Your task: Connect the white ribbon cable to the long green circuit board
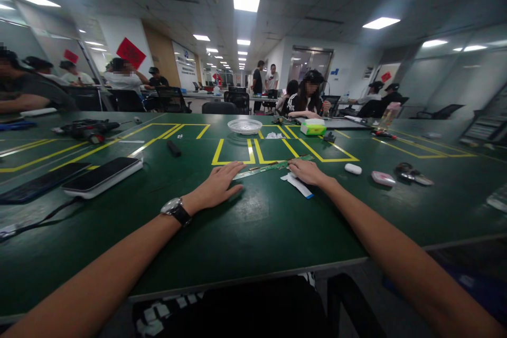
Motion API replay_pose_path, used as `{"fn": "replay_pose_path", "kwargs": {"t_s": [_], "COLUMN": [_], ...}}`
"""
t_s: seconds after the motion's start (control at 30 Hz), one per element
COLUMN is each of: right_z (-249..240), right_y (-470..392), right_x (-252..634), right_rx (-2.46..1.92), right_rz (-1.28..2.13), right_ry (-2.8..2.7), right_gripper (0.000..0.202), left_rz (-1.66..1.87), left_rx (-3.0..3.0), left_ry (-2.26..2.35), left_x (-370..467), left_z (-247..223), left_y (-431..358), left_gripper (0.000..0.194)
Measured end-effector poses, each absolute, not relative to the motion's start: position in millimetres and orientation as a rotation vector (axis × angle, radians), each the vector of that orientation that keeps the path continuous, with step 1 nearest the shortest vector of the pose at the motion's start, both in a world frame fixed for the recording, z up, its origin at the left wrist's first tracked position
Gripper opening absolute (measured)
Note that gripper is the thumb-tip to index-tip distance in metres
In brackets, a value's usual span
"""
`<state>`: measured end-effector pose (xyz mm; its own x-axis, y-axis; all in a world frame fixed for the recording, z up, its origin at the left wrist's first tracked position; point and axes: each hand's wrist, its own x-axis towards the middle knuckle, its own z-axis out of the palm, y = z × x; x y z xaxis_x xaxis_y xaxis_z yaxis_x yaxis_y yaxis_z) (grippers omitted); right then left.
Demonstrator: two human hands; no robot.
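Note:
A long, narrow green strip lies slantwise on the dark green table between my hands. My left hand rests flat near its left end, fingers stretched out and thumb apart. At the right part of the strip is my right hand, its fingers bent together against the strip; the fingertips are partly hidden. A white paper piece with a blue end lies just below my right hand.
On the left are a black-topped white device with a cable and a dark flat panel. A white basket, a green-white box, a white case and a pink case stand farther off. A person sits opposite.

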<state>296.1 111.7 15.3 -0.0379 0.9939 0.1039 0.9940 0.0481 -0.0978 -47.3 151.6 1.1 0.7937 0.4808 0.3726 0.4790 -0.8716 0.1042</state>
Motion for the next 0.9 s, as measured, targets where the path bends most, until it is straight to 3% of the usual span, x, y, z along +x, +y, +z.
{"fn": "replay_pose_path", "kwargs": {"t_s": [0.23, 0.4, 0.6, 0.73, 0.8, 0.9], "right_z": [17, 22, 26, 32, 33, 30], "right_y": [115, 105, 89, 95, 98, 98], "right_x": [288, 262, 213, 230, 252, 279], "right_rx": [-1.885, -1.538, -1.008, -1.560, -1.935, -2.252], "right_rz": [0.033, 0.213, 0.308, -0.086, -0.228, -0.149], "right_ry": [-2.294, -2.455, -2.592, -2.247, -2.003, -1.833], "right_gripper": [0.044, 0.045, 0.044, 0.030, 0.034, 0.045], "left_rz": [0.675, 0.946, 0.736, 0.489, 0.408, 0.364], "left_rx": [2.959, 2.945, 2.917, 2.913, 2.921, 2.919], "left_ry": [0.740, 0.742, 0.698, 0.667, 0.655, 0.656], "left_x": [-46, -52, -47, -36, -32, -32], "left_z": [12, 27, 17, 5, 4, 4], "left_y": [148, 150, 143, 131, 127, 125], "left_gripper": [0.047, 0.033, 0.043, 0.055, 0.057, 0.060]}}
